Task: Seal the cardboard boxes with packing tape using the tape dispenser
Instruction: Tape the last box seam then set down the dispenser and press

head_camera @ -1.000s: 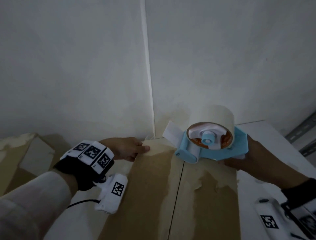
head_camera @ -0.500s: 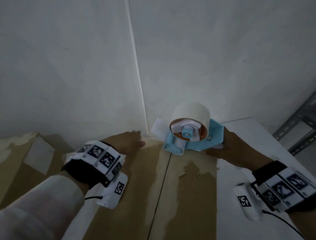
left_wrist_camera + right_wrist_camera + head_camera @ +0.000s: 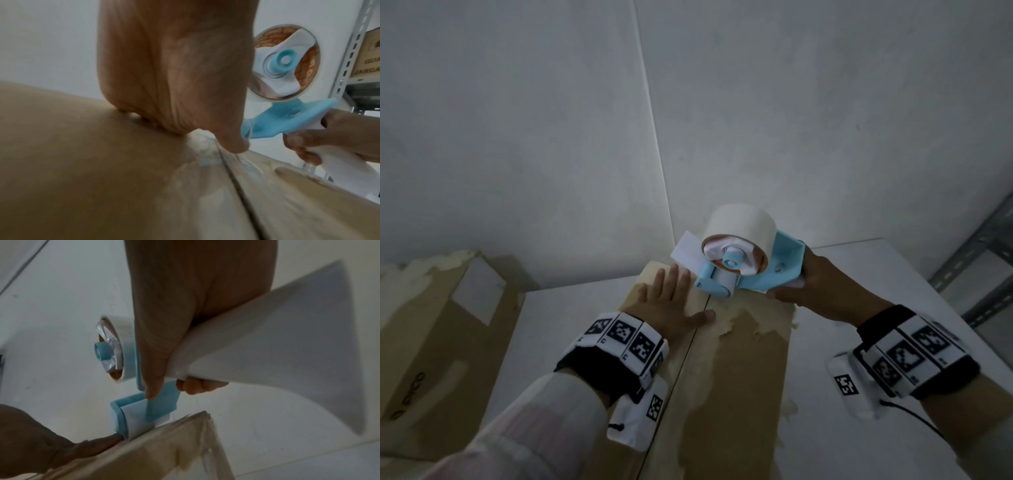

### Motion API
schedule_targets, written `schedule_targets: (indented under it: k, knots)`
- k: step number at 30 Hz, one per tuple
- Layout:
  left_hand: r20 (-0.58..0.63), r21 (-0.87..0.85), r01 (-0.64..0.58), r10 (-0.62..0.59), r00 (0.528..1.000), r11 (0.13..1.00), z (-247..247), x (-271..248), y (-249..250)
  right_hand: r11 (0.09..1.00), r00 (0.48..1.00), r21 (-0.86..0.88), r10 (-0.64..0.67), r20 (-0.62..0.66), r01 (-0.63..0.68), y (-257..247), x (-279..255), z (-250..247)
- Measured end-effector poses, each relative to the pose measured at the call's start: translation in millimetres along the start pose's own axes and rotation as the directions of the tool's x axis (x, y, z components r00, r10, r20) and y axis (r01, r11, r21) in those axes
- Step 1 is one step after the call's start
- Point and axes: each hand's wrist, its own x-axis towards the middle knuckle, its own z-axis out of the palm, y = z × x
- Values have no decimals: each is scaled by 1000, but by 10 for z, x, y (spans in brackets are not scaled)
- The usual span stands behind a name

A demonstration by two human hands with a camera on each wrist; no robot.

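A brown cardboard box lies lengthwise in front of me, its two top flaps meeting at a centre seam marked with torn tape residue. My left hand lies flat on the left flap near the far end, fingers straight, thumb at the seam. My right hand grips the white handle of a light-blue tape dispenser carrying a white tape roll. Its roller sits at the far end of the seam, a loose tape tab sticking out. The wrist views show the flat left palm and the gripped handle.
A second cardboard box stands at the left on the white table. White wall panels rise just behind the box. A grey metal shelf upright stands at the right edge.
My left hand slid from the box's far corner to lie flat on the left flap by the seam. The dispenser came down slightly toward the seam's far end as my head view shifted.
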Motion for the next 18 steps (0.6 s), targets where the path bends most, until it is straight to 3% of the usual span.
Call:
schedule_targets:
  k: [5,18]
  knots:
    - [53,21,28,-29,998,999,-27,-20,13,999,1000,-44,-22,22,23,-7,14,-22]
    - [30,71,30,-32,999,997,-2,27,43,986,998,-157,-59,30,64,88,-120,-143]
